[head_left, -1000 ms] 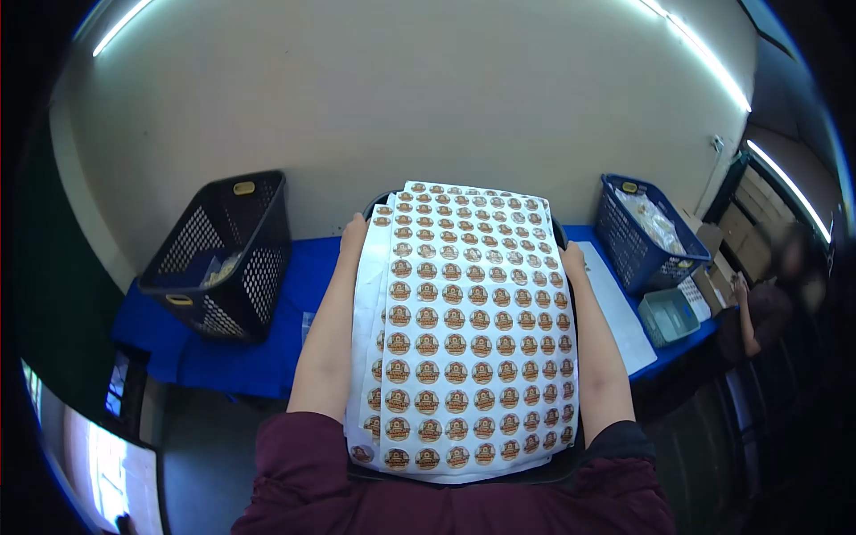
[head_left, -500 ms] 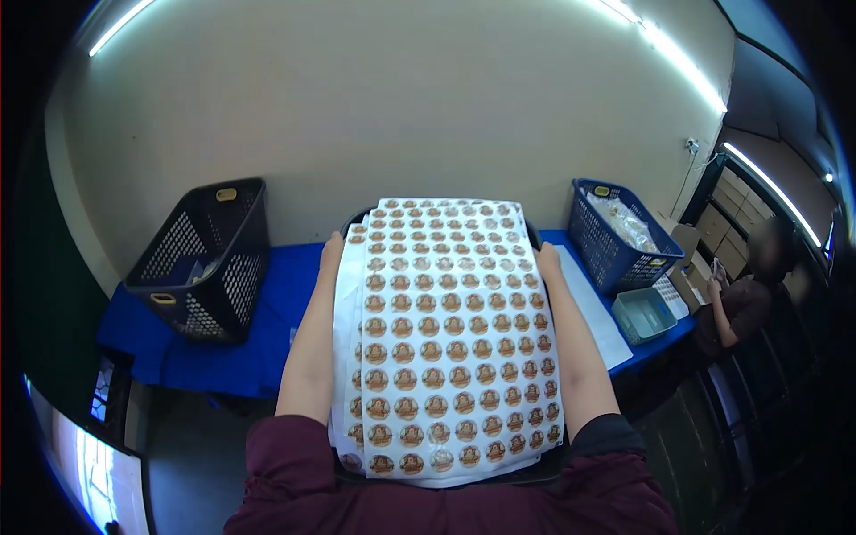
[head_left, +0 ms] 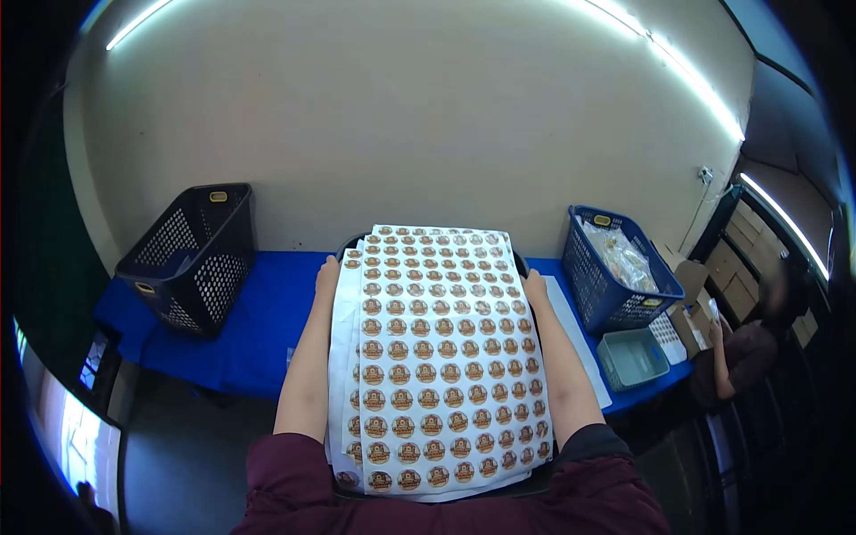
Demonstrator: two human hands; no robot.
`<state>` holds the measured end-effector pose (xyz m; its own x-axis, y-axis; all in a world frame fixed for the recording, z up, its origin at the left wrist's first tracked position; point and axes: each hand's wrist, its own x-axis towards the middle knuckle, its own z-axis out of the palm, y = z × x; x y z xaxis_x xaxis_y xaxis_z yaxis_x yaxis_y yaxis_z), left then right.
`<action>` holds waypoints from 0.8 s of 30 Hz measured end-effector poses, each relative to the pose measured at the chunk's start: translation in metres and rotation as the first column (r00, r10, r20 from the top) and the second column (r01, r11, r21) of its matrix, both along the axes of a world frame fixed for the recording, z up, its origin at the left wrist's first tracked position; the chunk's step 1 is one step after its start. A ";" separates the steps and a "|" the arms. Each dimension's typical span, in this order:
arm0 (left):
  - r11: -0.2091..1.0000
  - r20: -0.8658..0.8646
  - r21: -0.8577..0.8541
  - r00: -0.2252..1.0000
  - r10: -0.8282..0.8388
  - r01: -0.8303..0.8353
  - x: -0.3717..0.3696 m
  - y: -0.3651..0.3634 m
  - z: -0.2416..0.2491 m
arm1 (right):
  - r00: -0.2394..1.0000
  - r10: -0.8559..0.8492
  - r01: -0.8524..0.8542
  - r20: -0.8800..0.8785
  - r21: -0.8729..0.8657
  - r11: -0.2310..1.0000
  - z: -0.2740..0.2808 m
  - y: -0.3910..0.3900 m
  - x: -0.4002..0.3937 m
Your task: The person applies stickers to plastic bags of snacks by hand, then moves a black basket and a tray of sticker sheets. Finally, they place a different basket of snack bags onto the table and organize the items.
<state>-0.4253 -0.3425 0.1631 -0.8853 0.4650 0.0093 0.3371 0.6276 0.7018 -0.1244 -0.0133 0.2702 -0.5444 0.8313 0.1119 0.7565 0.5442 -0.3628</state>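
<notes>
A stack of white sticker sheets (head_left: 446,357), printed with rows of round brown labels, lies across the top of a dark basket (head_left: 355,242) held in front of my body. Only strips of the basket's rim show around the paper. My left hand (head_left: 327,272) is closed on the far left side of the rim, its fingers partly hidden. On the opposite side, my right hand (head_left: 535,287) grips the rim near the far right corner. Both forearms run alongside the sheets. The sheets overlap unevenly, with lower ones sticking out to the left.
A blue-covered table (head_left: 272,294) runs along the wall. On it stand a black basket (head_left: 201,267) at left, a blue basket (head_left: 615,276) with plastic bags, and a green bin (head_left: 631,358). At right, a person (head_left: 744,357) holds something near cardboard boxes (head_left: 691,325).
My view has shifted slightly, so the sheets and held basket sit a little lower and left in it. Both hands keep their hold.
</notes>
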 end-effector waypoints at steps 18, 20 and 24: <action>0.965 0.484 0.036 0.841 -0.243 0.258 -0.002 -0.118 0.122 | 0.986 0.167 -0.152 0.024 -0.305 0.940 -0.002 0.023 0.014; 0.927 0.054 0.089 0.928 -0.369 0.364 0.004 -0.169 0.147 | 0.974 0.218 -0.225 -0.064 -0.411 0.884 0.006 0.009 0.045; 0.862 0.063 0.490 0.981 -0.181 0.128 0.113 -0.247 0.202 | 0.862 0.464 -0.501 -0.204 -0.482 0.719 0.087 -0.083 0.139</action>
<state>-0.3122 -0.5891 0.3654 -0.8107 0.5572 0.1797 0.3102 0.1486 0.9390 0.0149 -0.0958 0.3573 -0.8945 0.4028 -0.1939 0.4070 0.5544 -0.7259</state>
